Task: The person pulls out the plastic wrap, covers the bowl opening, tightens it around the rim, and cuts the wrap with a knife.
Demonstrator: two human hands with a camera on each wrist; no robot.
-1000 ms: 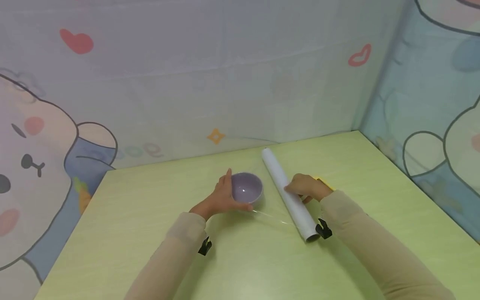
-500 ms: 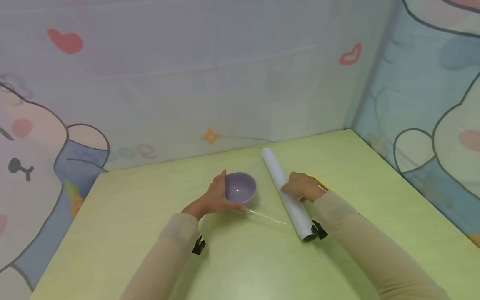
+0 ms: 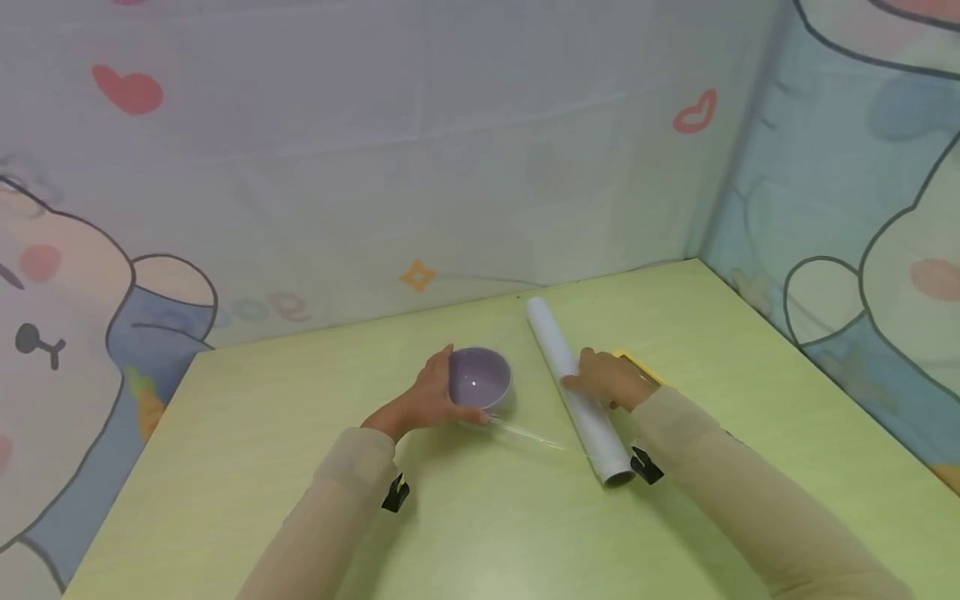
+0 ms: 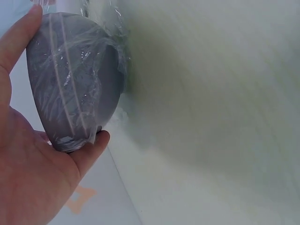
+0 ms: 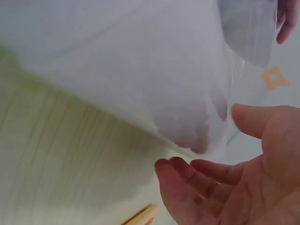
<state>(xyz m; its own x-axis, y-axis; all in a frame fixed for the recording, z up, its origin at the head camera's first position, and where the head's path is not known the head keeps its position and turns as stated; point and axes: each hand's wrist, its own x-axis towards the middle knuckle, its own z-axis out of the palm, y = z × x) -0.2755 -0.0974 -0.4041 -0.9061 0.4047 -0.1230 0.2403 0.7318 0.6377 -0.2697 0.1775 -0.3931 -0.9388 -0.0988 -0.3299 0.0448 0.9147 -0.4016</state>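
Observation:
A purple bowl [image 3: 481,379] tilts in my left hand [image 3: 427,400], gripped at its side with the thumb along the near edge. Crinkled clear cling film covers the bowl's outside [image 4: 70,79] in the left wrist view. From the bowl, a stretched strip of cling film [image 3: 528,435] runs across to a long white roll of cling film [image 3: 558,350] lying slantwise on the table. My right hand [image 3: 609,379] holds the roll near its middle; in the right wrist view the thumb is on one side and the curled fingers [image 5: 201,180] on the other.
Just beyond my right hand lies a yellow-edged object [image 3: 637,367], partly hidden, its kind unclear. The pale green table [image 3: 247,467] meets a printed cloth wall [image 3: 360,208] at the back and another at the right.
The view has shifted slightly, so everything sits a little further left in the picture. Both hands keep their holds on the bowl and the roll, with little movement between them.

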